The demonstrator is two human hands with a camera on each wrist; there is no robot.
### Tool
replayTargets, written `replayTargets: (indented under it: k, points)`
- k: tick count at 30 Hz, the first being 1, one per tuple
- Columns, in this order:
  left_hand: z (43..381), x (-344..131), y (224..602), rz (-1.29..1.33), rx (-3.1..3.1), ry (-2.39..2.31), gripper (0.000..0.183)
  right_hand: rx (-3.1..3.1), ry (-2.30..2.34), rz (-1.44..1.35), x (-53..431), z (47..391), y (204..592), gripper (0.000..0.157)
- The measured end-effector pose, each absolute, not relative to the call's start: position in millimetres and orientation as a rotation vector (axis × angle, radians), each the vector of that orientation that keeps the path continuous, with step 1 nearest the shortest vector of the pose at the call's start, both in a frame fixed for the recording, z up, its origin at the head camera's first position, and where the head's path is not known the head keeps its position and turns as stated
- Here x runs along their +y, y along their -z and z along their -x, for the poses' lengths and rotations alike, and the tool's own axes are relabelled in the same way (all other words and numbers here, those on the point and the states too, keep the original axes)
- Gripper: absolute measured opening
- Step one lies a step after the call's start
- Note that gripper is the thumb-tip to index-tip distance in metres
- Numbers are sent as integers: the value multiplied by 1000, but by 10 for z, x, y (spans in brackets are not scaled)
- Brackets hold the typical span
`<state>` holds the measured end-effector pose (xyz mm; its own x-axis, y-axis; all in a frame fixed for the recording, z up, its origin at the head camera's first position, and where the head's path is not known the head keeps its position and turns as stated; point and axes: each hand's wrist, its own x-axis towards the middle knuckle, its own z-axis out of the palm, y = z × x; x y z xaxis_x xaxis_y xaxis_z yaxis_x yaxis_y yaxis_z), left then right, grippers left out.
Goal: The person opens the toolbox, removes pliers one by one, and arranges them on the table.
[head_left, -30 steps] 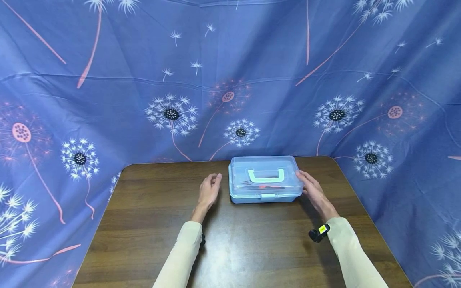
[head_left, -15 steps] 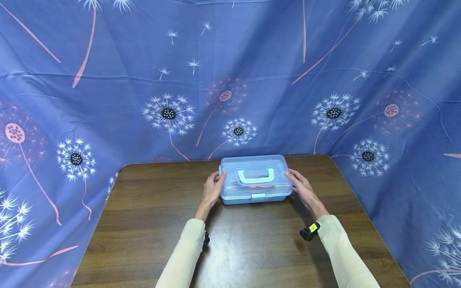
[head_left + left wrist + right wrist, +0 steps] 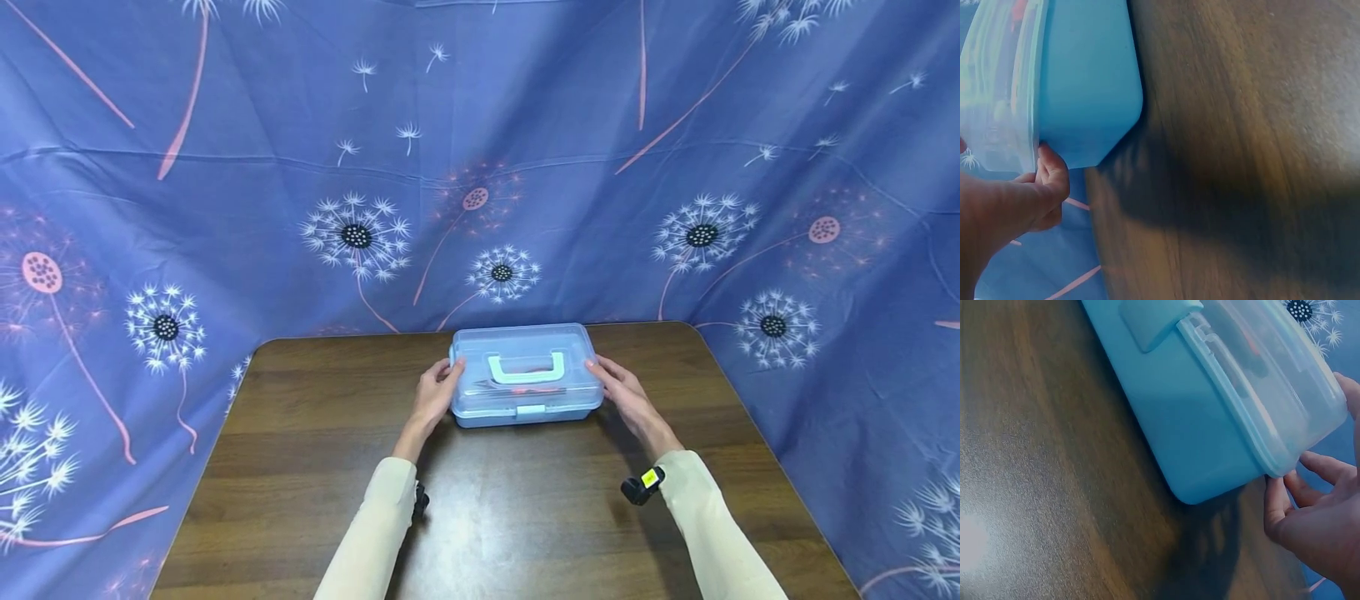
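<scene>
A light blue plastic storage box [image 3: 527, 396] with a closed clear lid sits near the table's far edge. On its lid is a white handle [image 3: 527, 377], and a latch [image 3: 531, 410] is at the front. Reddish and dark items show dimly through the lid. My left hand [image 3: 433, 396] grips the box's left end, thumb on the lid; in the left wrist view its fingers curl under the rim. At the right end, my right hand [image 3: 630, 404] holds the box, thumb on the lid and fingertips under the rim in the right wrist view.
The brown wooden table [image 3: 300, 467] has rounded far corners. Behind and beside it hangs a blue cloth [image 3: 570, 183] printed with dandelions. A black wrist device [image 3: 642, 486] with a yellow mark is worn on the right wrist.
The box has slid left along the table. My left hand was apart from it a second ago and now grips its left end. My right hand has moved left with the box.
</scene>
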<state>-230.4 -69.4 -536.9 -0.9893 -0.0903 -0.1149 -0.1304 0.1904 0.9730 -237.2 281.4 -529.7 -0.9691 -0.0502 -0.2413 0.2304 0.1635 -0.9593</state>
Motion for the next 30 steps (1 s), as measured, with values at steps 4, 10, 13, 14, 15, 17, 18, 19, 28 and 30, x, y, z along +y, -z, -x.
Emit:
replayTargets:
  k: [4,10,13,14,15,17,18,19,28,30]
  points:
    - [2276,-740,5381,223,2378,-1988,76,2193,1872,-207,2781,2353,5266,85]
    - [2203,-793,5385,202,2360,-2035,70,2172,1867,-202,2734,2289,5264,86]
    - [2147,-822,5389,216,2368,-2024,68,2182,1860,-194,2706,2239,5279,85]
    - [2130,-831,5394,225,2369,-2021,68,2188,1857,-192,2697,2222,5285,84]
    - [2113,-842,5397,229,2367,-2017,69,2192,1858,-190,2689,2205,5293,83]
    - [2084,-858,5407,230,2353,-2033,69,2197,1859,-191,2677,2172,5302,84]
    - [2071,-864,5414,227,2347,-2040,69,2199,1859,-201,2673,2160,5308,84]
    - [2055,-869,5411,220,2342,-2046,69,2203,1855,-207,2670,2146,5313,84]
    - [1926,-939,5435,192,2330,-2076,66,2214,1845,-268,2610,1997,5331,84]
    - [1896,-953,5439,190,2328,-2075,66,2209,1846,-274,2596,1965,5327,84]
